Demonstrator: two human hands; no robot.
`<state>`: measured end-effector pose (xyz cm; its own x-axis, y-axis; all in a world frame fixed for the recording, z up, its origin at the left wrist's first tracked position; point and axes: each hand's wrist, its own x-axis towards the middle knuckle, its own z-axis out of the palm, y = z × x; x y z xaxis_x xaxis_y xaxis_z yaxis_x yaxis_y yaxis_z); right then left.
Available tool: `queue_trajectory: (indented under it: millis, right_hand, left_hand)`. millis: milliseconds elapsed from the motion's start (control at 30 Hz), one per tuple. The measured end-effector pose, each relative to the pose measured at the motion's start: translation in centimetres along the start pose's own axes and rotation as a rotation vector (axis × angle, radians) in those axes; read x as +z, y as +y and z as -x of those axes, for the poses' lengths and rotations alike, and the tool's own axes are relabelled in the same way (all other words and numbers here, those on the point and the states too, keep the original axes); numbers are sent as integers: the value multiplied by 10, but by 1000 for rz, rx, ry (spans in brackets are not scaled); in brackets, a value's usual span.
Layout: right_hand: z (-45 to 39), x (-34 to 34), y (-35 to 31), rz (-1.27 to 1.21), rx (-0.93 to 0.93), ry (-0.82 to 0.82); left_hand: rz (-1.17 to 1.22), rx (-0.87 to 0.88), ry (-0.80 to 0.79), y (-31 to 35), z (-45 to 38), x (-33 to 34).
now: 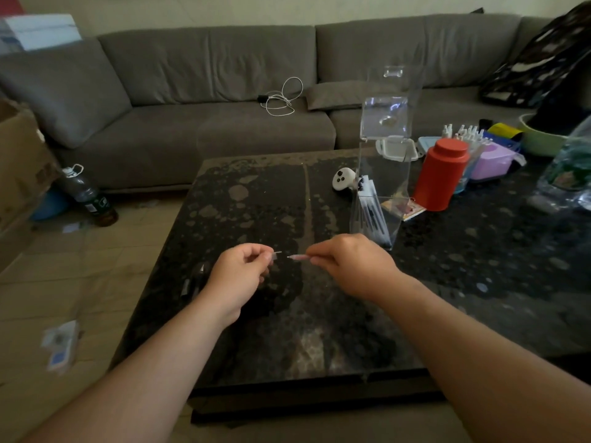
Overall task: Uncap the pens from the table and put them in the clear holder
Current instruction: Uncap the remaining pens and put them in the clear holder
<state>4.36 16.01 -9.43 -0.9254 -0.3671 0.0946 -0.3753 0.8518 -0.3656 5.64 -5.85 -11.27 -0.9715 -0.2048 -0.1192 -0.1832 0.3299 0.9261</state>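
While apart above the table, cap in pinching left hand, pen in pinching right hand.

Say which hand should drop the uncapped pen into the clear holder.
Right. The right hand already pinches the pen, and the clear holder stands just beyond it. The left hand holds the cap, farther away.

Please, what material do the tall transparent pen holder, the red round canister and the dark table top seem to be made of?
The tall transparent pen holder looks like clear acrylic or similar plastic: see-through, with flat glossy panels and sharp edges. The red round canister has a smooth, even, satin surface, so painted metal or plastic; I cannot tell which. The dark table top seems polished speckled stone, perhaps granite, with pale dull patches.
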Motion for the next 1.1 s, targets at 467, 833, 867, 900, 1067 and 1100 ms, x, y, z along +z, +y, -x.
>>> queue_trajectory:
  millis: [467, 833, 867, 900, 1067, 1100]
  right_hand:
    - [-2, 1, -14, 47, -38, 128]
    - [-1, 1, -19, 42, -96, 205]
    - [-1, 1, -19, 45, -109, 214]
    - [-1, 0, -19, 50, -127, 219]
    - [-1, 0, -19, 35, -197, 261]
    - [-1, 0, -18, 31, -200, 264]
  left_hand:
    - [102, 35, -13, 4, 3, 2]
    - [-238, 195, -78, 3, 7, -5]
    - [-321, 237, -65, 3, 7, -7]
    - [-393, 283, -48, 3, 7, -8]
    - [-478, 408, 17, 6, 8, -12]
    - [-487, 417, 16, 8, 8, -12]
